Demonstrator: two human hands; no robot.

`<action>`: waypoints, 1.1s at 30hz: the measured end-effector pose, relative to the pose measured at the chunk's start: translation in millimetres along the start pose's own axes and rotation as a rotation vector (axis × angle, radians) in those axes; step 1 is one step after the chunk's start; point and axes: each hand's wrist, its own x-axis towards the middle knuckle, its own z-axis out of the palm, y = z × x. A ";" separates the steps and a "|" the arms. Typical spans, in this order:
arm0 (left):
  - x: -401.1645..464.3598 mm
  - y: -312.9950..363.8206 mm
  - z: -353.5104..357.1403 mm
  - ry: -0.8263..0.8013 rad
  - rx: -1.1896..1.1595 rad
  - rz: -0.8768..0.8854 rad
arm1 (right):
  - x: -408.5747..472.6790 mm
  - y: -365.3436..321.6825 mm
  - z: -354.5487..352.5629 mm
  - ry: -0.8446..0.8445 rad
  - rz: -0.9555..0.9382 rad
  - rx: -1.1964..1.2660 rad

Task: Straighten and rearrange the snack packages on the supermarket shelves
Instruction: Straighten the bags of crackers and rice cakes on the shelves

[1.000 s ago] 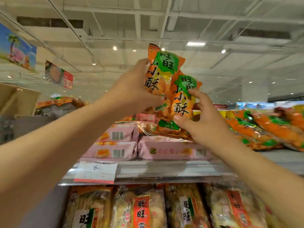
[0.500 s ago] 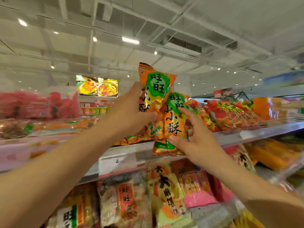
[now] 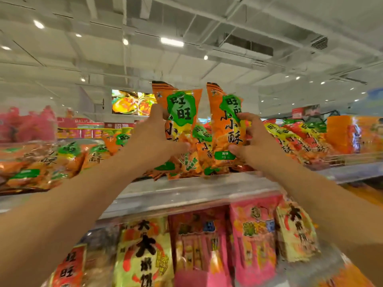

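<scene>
progress: early-to-mid, judging by the row; two packs are being stood upright, the rest still lying askew
left hand [image 3: 154, 139]: fingers gripping left orange pack [image 3: 179, 129]
right hand [image 3: 251, 139]: fingers pinching right orange pack [image 3: 227, 129]
location: both packs are standing on the top shelf [image 3: 186, 191] edge, upright, close side by side
look: orange crinkly bags, green label, glossy
remaining: slumped orange packs [image 3: 47, 162] on the left are needing straightening
</scene>
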 end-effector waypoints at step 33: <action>-15.8 -8.8 59.0 -0.186 0.315 -0.078 | -16.8 44.2 24.8 -0.194 -0.167 -0.455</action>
